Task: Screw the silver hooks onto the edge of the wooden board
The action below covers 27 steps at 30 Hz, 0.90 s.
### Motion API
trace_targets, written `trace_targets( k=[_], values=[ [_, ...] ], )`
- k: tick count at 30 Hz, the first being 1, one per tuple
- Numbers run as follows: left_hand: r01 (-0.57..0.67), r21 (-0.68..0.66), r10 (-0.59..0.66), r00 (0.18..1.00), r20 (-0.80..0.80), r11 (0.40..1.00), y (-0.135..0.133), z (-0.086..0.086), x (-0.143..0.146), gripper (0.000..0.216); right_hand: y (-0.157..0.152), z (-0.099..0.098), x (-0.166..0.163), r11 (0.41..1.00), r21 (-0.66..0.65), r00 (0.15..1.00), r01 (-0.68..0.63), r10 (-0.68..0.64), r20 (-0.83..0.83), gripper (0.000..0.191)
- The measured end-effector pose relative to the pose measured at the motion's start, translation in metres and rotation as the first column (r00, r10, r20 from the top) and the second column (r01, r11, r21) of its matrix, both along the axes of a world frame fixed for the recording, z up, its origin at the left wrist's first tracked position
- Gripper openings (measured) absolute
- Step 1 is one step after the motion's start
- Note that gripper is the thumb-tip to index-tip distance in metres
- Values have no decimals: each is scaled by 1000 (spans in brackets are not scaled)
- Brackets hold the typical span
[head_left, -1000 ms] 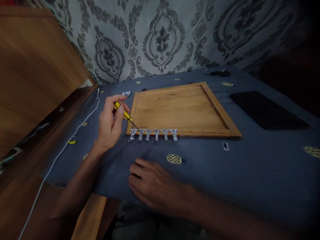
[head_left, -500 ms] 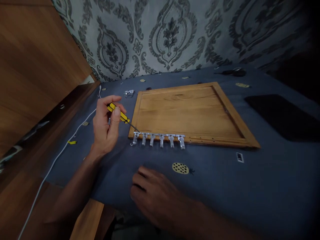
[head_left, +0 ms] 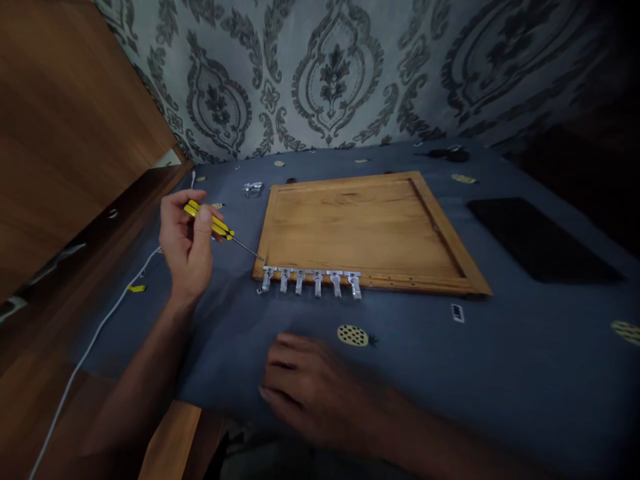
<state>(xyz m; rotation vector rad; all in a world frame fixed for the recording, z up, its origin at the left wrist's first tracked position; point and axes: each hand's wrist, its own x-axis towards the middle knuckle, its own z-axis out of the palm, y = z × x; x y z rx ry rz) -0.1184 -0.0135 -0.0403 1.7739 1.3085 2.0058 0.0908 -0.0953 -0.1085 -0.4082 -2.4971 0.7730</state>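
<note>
My left hand (head_left: pixel 187 247) is closed round the yellow-and-black handle of a screwdriver (head_left: pixel 215 223). Its thin shaft slants down to the right, and the tip is close to the near left corner of a framed wooden panel (head_left: pixel 350 223). Several small T-shaped silver metal fittings (head_left: pixel 318 283) line the panel's near edge, their narrow ends hanging over it. To the right of them, small dark holes show along that edge. My right hand (head_left: pixel 315 387) rests palm down on the blue cloth in front of the panel, fingers curled under; whatever they hold, if anything, is hidden.
Behind the panel's left corner lies a loose silver fitting (head_left: pixel 253 189). A flat black object (head_left: pixel 543 239) is on the right, and a dark tool (head_left: pixel 447 154) lies at the back. A white cable (head_left: pixel 105 323) runs along the left, beside a wooden cabinet (head_left: pixel 75 133).
My left hand and the screwdriver have shifted left, the tip pulling slightly back from the end fitting. The whole view has turned a little; my right hand stays curled on the cloth.
</note>
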Motion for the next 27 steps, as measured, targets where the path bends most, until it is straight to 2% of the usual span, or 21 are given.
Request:
trace_targets(
  k=[2,5,9,12,16,19,27],
  values=[
    [38,-11,-35,981,191,999,11,-3,-8,23,1,0,0,995,-100,1000,-17,14,-27,34],
    [136,-102,-74,881,467,985,31,-12,-18,15,3,1,1,973,-232,999,9,-21,-50,44],
    [272,-208,-83,769,633,940,54,-23,-29,11,4,4,0,951,-305,996,53,-70,-45,46],
    [316,-248,-49,702,711,916,66,-33,-40,14,4,5,-2,964,-257,997,71,-80,-25,46],
    [330,-309,55,599,799,892,75,-48,-59,18,1,6,-5,992,-95,997,82,-81,9,42],
    [358,-351,107,553,826,865,79,-59,-68,20,-2,8,-6,994,-16,993,104,-103,64,38],
    [371,-373,83,605,792,850,82,-70,-65,22,-6,10,-8,987,57,982,151,-157,108,40]
  ],
)
